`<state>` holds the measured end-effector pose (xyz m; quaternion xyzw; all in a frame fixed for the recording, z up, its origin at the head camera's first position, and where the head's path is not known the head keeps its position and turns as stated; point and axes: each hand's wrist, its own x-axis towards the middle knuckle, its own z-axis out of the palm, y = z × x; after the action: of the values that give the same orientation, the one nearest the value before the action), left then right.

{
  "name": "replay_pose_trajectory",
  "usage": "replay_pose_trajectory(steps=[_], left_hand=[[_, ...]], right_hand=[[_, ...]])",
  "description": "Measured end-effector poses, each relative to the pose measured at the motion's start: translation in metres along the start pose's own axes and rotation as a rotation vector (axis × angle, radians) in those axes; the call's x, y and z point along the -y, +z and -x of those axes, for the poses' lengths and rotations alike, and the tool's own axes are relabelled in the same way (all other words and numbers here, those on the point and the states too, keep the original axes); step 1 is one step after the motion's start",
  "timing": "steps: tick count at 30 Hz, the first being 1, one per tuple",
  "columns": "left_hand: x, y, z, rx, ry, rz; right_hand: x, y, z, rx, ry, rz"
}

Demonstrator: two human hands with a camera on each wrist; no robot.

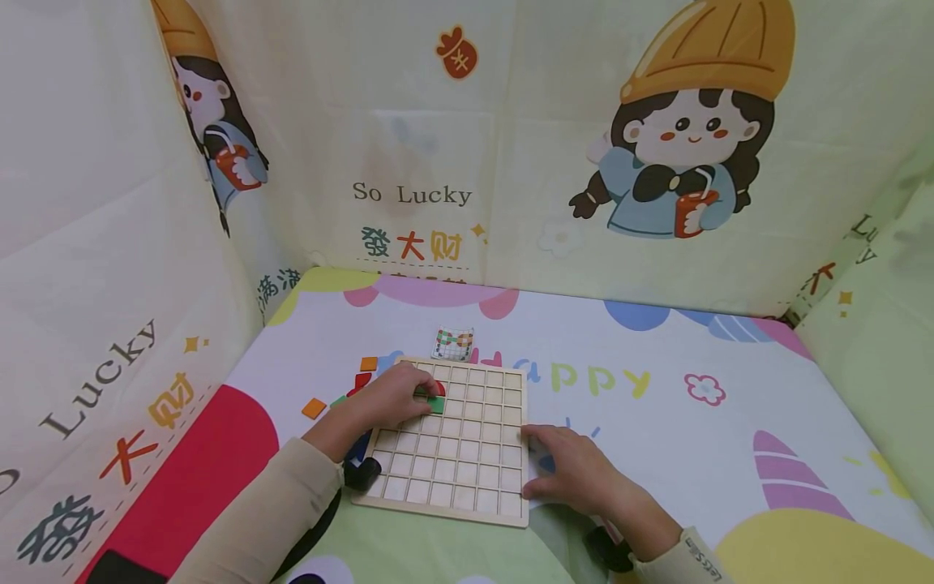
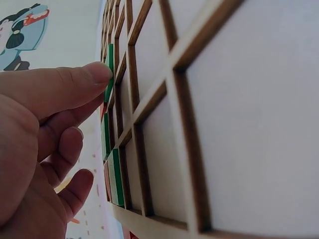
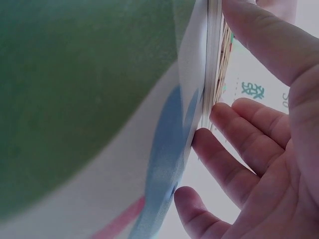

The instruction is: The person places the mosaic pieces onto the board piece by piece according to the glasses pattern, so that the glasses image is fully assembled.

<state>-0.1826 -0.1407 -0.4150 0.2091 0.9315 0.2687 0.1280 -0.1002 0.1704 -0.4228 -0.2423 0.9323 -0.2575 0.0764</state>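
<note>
A wooden grid board (image 1: 461, 471) with square cells lies on the printed cloth. Over its upper left part, my left hand (image 1: 394, 397) pinches a green tile (image 1: 436, 405) between thumb and finger. In the left wrist view, the thumb tip lies on that green tile (image 2: 109, 55), at the cells; whether it sits fully down in one I cannot tell. Further green tiles (image 2: 117, 177) show in the board below it. A red piece (image 1: 441, 388) lies just beyond the pinched tile. With fingers spread, my right hand (image 1: 576, 468) rests its fingertips against the board's right edge.
Left of the board lie loose pieces: orange tiles (image 1: 314, 408), a red piece (image 1: 362, 380) and blue pieces (image 1: 359, 448) partly under the left arm. A small pattern card (image 1: 453, 343) sits past the board's far edge. Printed cloth walls (image 1: 511, 203) enclose the table.
</note>
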Motion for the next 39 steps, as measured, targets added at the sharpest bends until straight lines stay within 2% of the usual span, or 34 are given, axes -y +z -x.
replay_pose_trajectory(steps=[16, 20, 24, 27, 34, 39], left_hand=[[0.006, -0.011, 0.01, -0.031, 0.024, 0.015], [0.009, -0.015, 0.017, -0.032, -0.014, 0.005], [0.012, -0.02, 0.024, -0.037, -0.025, -0.008], [0.015, -0.022, 0.029, -0.054, -0.016, -0.004], [0.027, -0.023, 0.039, -0.09, -0.061, 0.004], [0.033, -0.025, 0.045, -0.108, -0.13, 0.005]], right_hand=[[0.0, 0.0, 0.0, -0.005, 0.005, 0.004], [0.001, 0.0, 0.0, 0.0, 0.017, -0.005], [0.002, 0.0, 0.001, 0.011, 0.03, -0.013], [0.002, -0.001, 0.0, 0.016, 0.034, -0.016], [0.003, -0.001, 0.0, 0.013, 0.039, -0.019], [0.003, -0.001, 0.0, 0.013, 0.04, -0.02]])
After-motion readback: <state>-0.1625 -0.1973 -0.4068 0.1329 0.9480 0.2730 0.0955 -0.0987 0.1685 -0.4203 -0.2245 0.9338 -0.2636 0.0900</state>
